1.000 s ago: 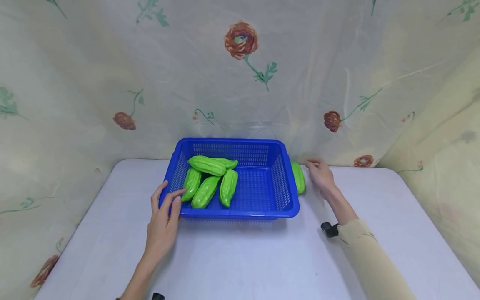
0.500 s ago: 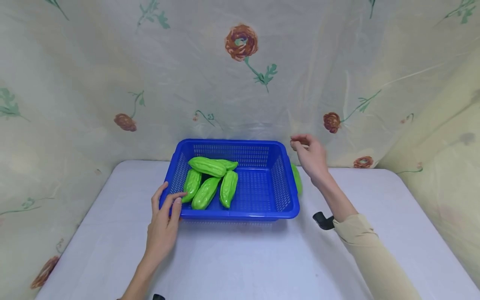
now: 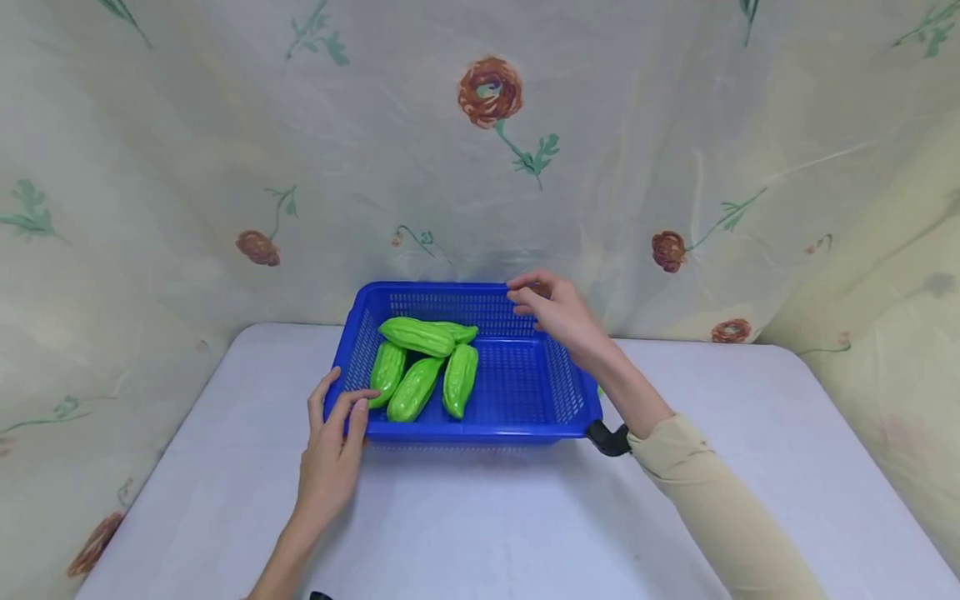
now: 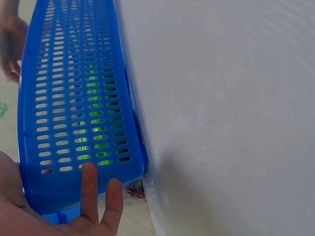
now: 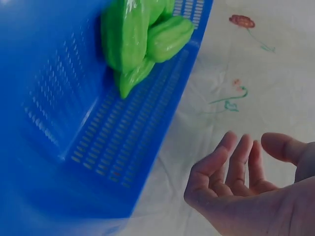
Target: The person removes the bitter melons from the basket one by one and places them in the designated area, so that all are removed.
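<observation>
A person's left hand [image 3: 330, 458] grips the near left corner of a blue plastic basket [image 3: 465, 431], some fingers against the outer wall and one reaching over the rim, while the right hand [image 3: 557, 312], loosely curled with a gap between thumb and fingertips, holds nothing and hangs in the air by the far right rim. Inside the basket, five glossy green bitter melons gather at the left: one lies across the top [image 3: 416, 336], another pokes out behind it [image 3: 459, 332], and three lean side by side in front, at left [image 3: 388, 368], centre [image 3: 415, 390] and right [image 3: 460, 382]. The left hand's reaching finger ends at the leftmost melon; whether it touches cannot be told. A green sliver [image 3: 600, 391] shows just outside the basket's right wall, mostly hidden by the right forearm and its rolled beige sleeve [image 3: 712, 492]. The basket sits upright toward the far edge of a white-covered counter [image 3: 480, 525], before a pale sheet [image 3: 405, 150] printed with rust-coloured flowers.
</observation>
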The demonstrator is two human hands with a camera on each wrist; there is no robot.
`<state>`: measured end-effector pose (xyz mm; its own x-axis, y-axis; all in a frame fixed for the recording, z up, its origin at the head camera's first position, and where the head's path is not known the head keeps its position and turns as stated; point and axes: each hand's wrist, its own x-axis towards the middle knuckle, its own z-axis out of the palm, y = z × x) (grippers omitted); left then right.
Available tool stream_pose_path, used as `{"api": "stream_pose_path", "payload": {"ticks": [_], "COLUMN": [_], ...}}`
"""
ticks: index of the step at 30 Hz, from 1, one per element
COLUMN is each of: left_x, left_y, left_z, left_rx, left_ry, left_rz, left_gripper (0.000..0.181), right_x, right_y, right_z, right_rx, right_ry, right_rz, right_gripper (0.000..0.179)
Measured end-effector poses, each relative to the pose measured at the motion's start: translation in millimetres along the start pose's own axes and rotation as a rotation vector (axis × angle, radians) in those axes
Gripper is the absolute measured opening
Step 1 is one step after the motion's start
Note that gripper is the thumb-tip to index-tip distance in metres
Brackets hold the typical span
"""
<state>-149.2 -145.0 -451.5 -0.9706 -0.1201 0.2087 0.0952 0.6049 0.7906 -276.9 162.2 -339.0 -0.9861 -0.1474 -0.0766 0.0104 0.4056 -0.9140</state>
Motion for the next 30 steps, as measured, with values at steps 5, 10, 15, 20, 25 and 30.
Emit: {"api": "stream_pose_path", "payload": {"ticks": [5, 10, 15, 20, 25, 30], "left_x": [0.7, 0.8, 0.6, 0.5, 0.9, 1.7], "left_y": [0.7, 1.1, -1.2, -2.7, -4.0, -4.4], "left_z": [0.0, -1.4, -0.7, -0.5, -0.3, -0.8], "left_rx": [-0.003, -0.007, -0.013, -0.016, -0.013, -0.009], "left_ry": [-0.008, -0.006, -0.003, -0.005, -0.012, -0.012], "left_rz": [0.009, 0.037, 0.04, 0.044, 0.039, 0.034], "left_gripper": [0.039, 0.038, 0.037, 0.038, 0.037, 0.038], "right_x": [4.1, 11.7, 22.1, 35.6, 49.0, 59.4], "right_y": [-9.1, -19.3, -24.2, -20.4, -13.3, -5.6], "right_z": [2.6, 6.8, 13.0, 20.1, 25.8, 29.7], "right_rx": [-0.016, -0.043, -0.026, 0.012, 0.007, 0.009], "right_ry": [-0.013, -0.048, -0.096, -0.157, -0.241, -0.315], "right_rz": [-0.011, -0.023, 0.015, 0.059, 0.09, 0.124], "right_gripper": [0.034, 0.033, 0.035, 0.037, 0.043, 0.048]}}
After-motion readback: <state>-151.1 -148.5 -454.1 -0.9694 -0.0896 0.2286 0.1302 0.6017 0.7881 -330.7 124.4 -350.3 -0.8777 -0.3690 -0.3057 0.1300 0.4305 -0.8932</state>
